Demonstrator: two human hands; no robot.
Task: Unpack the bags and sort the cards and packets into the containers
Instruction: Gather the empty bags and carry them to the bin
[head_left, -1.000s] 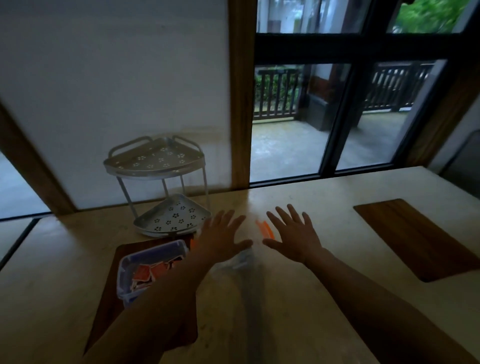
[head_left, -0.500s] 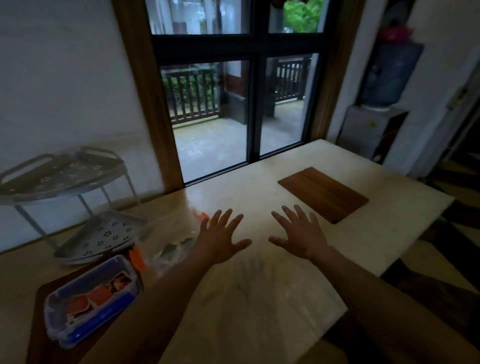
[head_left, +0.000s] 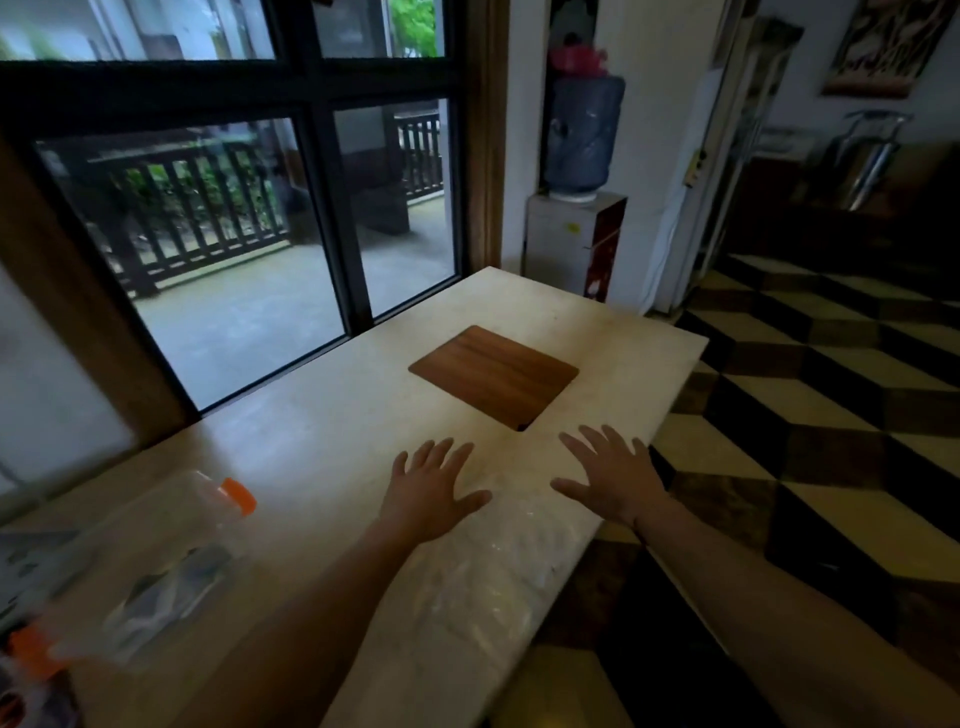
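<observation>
At the lower left of the frame a clear bag (head_left: 156, 566) lies flat on the table (head_left: 322, 447), blurred; it has an orange tab (head_left: 238, 496) at its upper end and some dark, flat things inside that cannot be made out. Another orange piece (head_left: 28, 652) shows at the far lower left edge, too blurred to tell what it belongs to. No container is clearly seen.

Both hands are in the lower middle, palms down, fingers straight and spread wide, holding nothing. The left hand (head_left: 431, 493) is over the table, well right of the bag. The right hand (head_left: 613, 475) is near the table's right edge. Whether either palm touches the table cannot be told.

A wooden mat (head_left: 493, 376) lies just above the hands. A window (head_left: 234, 208) fills the upper left; a water dispenser (head_left: 576, 208) stands upper centre, and a chequered floor (head_left: 831, 389) is at right.
</observation>
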